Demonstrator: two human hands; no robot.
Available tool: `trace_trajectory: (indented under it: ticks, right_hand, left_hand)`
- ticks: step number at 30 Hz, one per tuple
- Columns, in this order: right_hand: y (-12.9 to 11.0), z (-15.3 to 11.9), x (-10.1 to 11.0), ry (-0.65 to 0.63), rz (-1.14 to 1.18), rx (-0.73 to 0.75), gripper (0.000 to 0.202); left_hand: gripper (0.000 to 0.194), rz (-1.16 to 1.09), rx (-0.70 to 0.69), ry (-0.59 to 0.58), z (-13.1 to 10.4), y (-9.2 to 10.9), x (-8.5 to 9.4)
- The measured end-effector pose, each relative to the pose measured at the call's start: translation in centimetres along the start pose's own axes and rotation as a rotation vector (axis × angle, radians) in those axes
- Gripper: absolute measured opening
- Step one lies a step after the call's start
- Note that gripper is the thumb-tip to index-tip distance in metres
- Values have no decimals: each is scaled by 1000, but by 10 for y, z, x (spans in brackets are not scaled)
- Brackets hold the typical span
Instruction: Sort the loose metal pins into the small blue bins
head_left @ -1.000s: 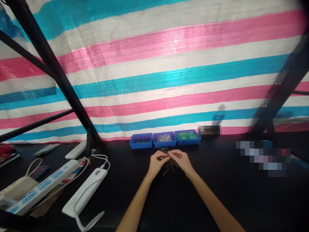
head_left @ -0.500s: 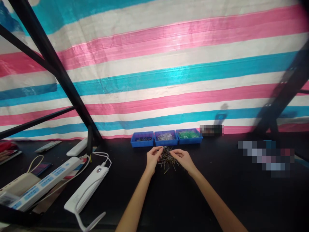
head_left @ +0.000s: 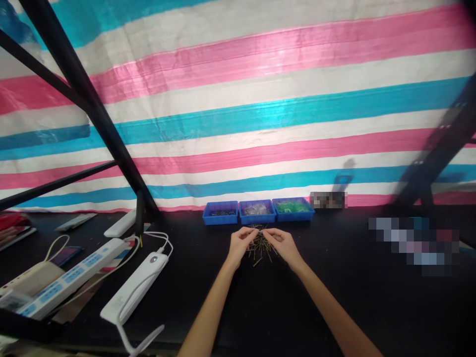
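A loose pile of thin, dark and brassy screw-like pieces lies on the black table. My left hand is over the pile's left side, thumb and forefinger pinched together. From the right, my right hand comes in with its fingertips pinched too. The two sets of fingertips almost meet above the far part of the pile; whatever is between them is too small to make out. Just behind are three blue trays: the left tray with dark small pieces, the middle tray with clear ones, the right tray with green ones.
At left lie a white power strip with a cable, a longer strip with blue sockets and a beige box. A black metal frame rises there. Striped sheeting hangs behind the table. Blurred-out items are at right.
Both hands have drawn closer together over the pile, the left moving slightly right. My left fingertips now nearly touch the right ones. The view has shifted a little.
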State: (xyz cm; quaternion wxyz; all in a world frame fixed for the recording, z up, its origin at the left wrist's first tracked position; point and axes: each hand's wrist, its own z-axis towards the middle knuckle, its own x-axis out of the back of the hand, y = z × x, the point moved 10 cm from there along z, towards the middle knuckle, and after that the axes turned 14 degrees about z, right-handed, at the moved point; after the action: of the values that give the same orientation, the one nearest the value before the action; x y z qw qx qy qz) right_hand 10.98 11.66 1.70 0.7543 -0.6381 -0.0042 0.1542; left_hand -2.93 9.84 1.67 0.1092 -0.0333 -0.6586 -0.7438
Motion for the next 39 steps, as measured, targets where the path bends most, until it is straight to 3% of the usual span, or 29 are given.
trace_trajectory:
  ticks: [9, 16, 19, 23, 24, 27, 31, 34, 36, 39]
  right_hand:
    - [-5, -6, -20, -100, -155, 84, 26]
    - [-12, 2, 2, 63, -39, 139, 28]
    - [-17, 2, 6, 91, -39, 149, 28]
    - [-22, 0, 5, 112, -118, 174, 23]
    - [-21, 0, 1, 93, -140, 170, 22]
    - [-15, -4, -8, 24, -192, 139, 23]
    - [-11, -11, -15, -60, -285, 133, 21]
    - [-16, -18, -18, -103, -428, 201, 16]
    - [-23, -23, -25, -143, -557, 293, 14]
    - [-26, -30, -32, -182, -592, 338, 13]
  left_hand:
    - [34, 23, 3, 14, 1, -1, 2]
    - [37, 213, -48, -5, 6, -2, 12]
    - [43, 252, -44, 170, 14, -5, 43]
    - [56, 308, -14, 588, 22, -5, 107]
    - [57, 328, 8, 640, 26, -6, 117]
    - [59, 285, 67, 636, 40, -10, 128]
    - [71, 266, 39, 606, 29, -3, 119]
    - [67, 413, -2, 559, -7, 4, 96]
    - [65, 535, 1, 440, -33, 2, 72]
    - [63, 599, -13, 417, -71, 0, 49]
